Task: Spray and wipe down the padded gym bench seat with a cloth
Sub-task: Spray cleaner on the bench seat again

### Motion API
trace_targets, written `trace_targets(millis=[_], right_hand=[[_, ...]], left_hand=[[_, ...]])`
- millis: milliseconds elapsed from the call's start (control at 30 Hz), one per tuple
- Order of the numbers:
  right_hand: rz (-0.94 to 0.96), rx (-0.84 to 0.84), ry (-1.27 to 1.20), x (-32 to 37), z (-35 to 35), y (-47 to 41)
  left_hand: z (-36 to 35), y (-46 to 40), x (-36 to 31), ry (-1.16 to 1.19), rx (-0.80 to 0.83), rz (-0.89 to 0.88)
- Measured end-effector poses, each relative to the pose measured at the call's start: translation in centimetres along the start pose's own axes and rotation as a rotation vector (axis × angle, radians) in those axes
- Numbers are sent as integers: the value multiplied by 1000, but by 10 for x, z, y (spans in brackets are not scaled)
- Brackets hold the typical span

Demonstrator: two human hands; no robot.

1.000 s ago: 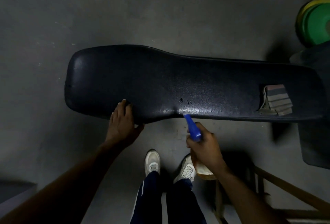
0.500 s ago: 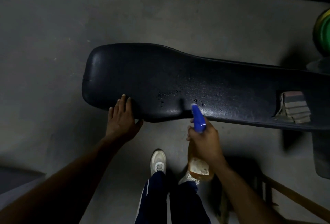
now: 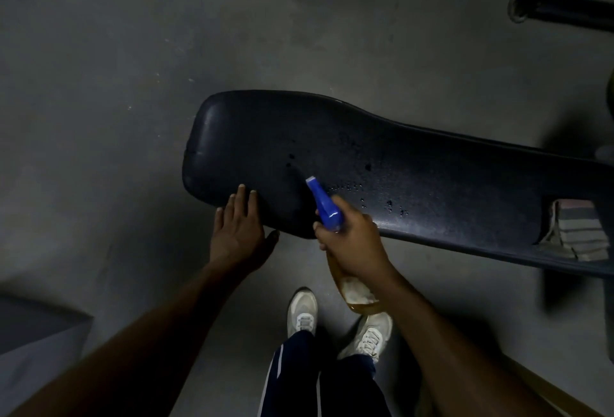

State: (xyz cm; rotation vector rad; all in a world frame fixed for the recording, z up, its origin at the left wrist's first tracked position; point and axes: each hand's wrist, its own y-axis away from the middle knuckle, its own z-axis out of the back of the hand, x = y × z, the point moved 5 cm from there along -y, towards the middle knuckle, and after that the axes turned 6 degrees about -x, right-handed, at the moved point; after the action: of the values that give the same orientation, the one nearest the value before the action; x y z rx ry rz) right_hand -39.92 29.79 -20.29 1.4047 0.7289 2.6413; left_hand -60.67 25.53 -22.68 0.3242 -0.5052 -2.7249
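Padded bench seat (image 3: 432, 184): it lies across the view, dark and long, with its rounded end to the person's left.
Left hand (image 3: 237, 230): it rests flat on the near edge of the seat, close to the rounded end, with straight fingers that hold nothing.
Right hand (image 3: 352, 240): it grips the spray bottle (image 3: 324, 203) by the neck, just in front of the near edge of the seat; the blue nozzle points over the seat.
Droplets (image 3: 388, 205): they sit scattered on the middle part of the seat, beyond the nozzle.
Cloth (image 3: 578, 233): folded and striped, it lies on the seat well apart from both hands, toward the end opposite the rounded one.
Step, as I judge: spraying, because the bottle is aimed and the cloth is not in a hand.
Risk, overspray: the nozzle is near the edge, so liquid may go past the seat to the floor (image 3: 133, 84) beside the shoes (image 3: 301, 312) and make it slippery.
Risk, run-off: big drops may roll off the curved padding if they wait long.
Risk, left hand: a spray toward the rounded end would wet it.
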Motion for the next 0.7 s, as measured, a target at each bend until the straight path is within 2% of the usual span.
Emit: trace_targets(millis=[133, 267, 533, 700], right_hand=[[-1, 37, -35, 2, -17, 7], [-6, 35, -30, 4, -22, 8], [162, 132, 85, 54, -55, -21], [130, 81, 53, 75, -66, -43]], left_hand=[[3, 1, 21, 2, -1, 88], [2, 1, 37, 17, -2, 106], [-1, 3, 47, 15, 20, 74], [-1, 2, 52, 8, 26, 40]])
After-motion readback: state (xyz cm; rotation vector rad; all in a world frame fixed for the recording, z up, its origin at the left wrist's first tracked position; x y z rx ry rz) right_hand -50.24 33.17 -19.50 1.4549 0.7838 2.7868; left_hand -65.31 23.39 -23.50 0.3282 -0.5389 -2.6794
